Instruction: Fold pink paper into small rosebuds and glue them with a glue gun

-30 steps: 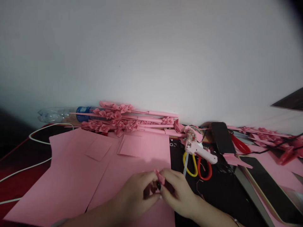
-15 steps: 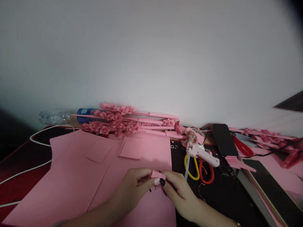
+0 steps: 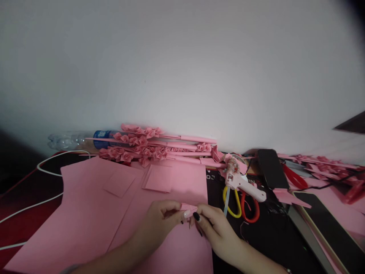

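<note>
A small folded piece of pink paper (image 3: 188,207) is pinched between my two hands, above a large pink sheet (image 3: 182,247). My left hand (image 3: 159,220) grips its left side, thumb in front and fingers curled behind. At its right side, my right hand (image 3: 212,224) closes thumb and forefinger on the paper. The fingers hide much of its lower part. Beyond the hands lie a stack of small pink paper squares (image 3: 159,179) and a single square (image 3: 119,183) on the big sheets.
Pink paper flowers on stems (image 3: 148,146) lie along the wall beside a plastic bottle (image 3: 70,140). To the right are a glue gun (image 3: 242,186), scissors with yellow and red handles (image 3: 251,213), a black phone (image 3: 272,167) and another dark-screened device (image 3: 327,224). A white cable (image 3: 31,207) runs at left.
My right thumb and fingers have shifted slightly on the folded paper, and its top edge now looks flatter and more open to view. Both hands keep hold of it.
</note>
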### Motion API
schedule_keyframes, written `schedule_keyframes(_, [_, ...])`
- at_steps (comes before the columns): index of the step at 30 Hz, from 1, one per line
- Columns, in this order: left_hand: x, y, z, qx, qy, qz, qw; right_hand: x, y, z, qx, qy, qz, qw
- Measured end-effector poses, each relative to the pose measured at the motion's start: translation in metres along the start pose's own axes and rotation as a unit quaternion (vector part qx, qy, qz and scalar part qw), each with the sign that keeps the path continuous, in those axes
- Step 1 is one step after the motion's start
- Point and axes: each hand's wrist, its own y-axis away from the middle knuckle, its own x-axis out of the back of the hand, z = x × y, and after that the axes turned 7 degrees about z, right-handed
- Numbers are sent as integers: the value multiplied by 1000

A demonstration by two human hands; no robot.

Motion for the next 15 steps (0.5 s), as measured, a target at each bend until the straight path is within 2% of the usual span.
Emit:
schedule_keyframes(8, [1,1,0,11,-6,11,1000,1,-1,-3,-1,-22,3,1000])
schedule_keyframes(12, [1,-1,-2,49,12,40,998,0,1,0,-7,-36,89,995])
schedule_keyframes(15, [0,-2,0,88,39,40,995,-1,3,2,24,-45,170,984])
